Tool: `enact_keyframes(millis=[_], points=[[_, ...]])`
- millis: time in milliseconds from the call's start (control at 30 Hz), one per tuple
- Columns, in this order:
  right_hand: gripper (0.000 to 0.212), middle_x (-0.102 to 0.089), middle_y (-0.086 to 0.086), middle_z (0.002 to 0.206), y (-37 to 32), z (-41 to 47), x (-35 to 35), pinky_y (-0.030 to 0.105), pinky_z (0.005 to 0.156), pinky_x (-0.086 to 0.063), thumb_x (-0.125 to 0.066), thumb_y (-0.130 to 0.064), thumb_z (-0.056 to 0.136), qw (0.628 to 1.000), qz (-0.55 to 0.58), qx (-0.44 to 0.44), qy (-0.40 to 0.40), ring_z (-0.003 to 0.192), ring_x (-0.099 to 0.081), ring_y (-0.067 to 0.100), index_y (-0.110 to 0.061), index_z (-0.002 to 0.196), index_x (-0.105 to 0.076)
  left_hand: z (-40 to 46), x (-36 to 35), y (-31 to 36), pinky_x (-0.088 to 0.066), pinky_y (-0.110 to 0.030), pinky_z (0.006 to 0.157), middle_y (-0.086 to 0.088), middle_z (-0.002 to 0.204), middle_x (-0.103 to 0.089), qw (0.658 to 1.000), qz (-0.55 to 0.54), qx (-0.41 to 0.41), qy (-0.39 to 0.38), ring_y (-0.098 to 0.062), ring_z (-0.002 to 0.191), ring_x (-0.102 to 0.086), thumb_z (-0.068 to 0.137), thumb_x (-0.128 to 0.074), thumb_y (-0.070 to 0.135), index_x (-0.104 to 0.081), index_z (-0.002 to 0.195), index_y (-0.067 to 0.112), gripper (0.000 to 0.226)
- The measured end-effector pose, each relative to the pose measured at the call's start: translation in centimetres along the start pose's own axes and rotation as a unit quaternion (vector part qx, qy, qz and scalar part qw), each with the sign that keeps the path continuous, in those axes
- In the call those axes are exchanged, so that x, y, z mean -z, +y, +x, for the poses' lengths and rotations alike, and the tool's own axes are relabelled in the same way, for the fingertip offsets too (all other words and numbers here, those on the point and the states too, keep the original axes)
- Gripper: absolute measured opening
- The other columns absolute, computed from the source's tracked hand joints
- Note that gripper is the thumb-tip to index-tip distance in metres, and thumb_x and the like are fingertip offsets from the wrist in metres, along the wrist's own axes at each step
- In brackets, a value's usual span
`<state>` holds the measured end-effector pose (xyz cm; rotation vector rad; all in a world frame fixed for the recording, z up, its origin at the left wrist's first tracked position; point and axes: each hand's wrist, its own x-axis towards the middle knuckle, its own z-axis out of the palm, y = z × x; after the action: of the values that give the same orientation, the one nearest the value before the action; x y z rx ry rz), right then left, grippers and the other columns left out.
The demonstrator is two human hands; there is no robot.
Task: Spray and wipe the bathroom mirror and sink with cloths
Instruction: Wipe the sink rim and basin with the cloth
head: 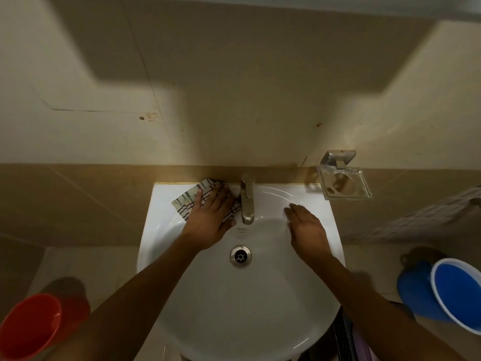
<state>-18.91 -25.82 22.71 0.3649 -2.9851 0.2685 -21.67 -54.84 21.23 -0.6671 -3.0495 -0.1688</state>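
Wiping sink (320, 204) deck: left hand (210, 217) flat, fingers spread, pressing cloth (187, 201) just left of the tap (247, 199); right hand (307, 225) (empty, fingers loosely open) rests right of tap.

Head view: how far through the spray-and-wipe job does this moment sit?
Midway through the sink, at a guess. In hand: the left hand presses a checked cloth flat on the white ceramic sink ledge, left of the metal tap. The right hand rests empty on the right rim. Done: nothing provable; the basin looks clean. Left: the ledge right of the tap. The mirror and any spray bottle are out of view.
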Motion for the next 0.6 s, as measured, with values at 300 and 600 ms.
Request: enact_keyframes(millis=[300, 600], points=[[0.061, -0.065, 0.016, 0.127, 0.7, -0.1, -1.1, 0.048, 0.096, -0.053, -0.074, 0.012, 0.065, 1.000, 0.022, -0.012, -0.001, 0.116, -0.063, 0.035, -0.005, 0.123, -0.066, -3.7, 1.5, -6.3, -0.010, -0.057, 0.120, -0.010, 0.162, -0.027, 0.999, 0.043, 0.014, -0.010, -0.026, 0.151, -0.017, 0.093, -0.037, 0.057, -0.032, 0.153, 0.013, 0.074], [0.070, -0.063, 0.017, 0.130, 0.7, -0.2, -0.6, 0.046, 0.096, -0.050, -0.067, 0.016, 0.059, 1.000, 0.007, -0.010, -0.027, 0.120, -0.060, 0.037, -0.006, 0.125, -0.064, -7.1, 1.0, -8.7, -0.015, -0.056, 0.119, -0.019, 0.163, -0.014, 0.988, 0.011, 0.155, -0.006, -0.034, 0.151, -0.012, 0.091, -0.029, 0.066, -0.022, 0.154, 0.003, 0.090]])
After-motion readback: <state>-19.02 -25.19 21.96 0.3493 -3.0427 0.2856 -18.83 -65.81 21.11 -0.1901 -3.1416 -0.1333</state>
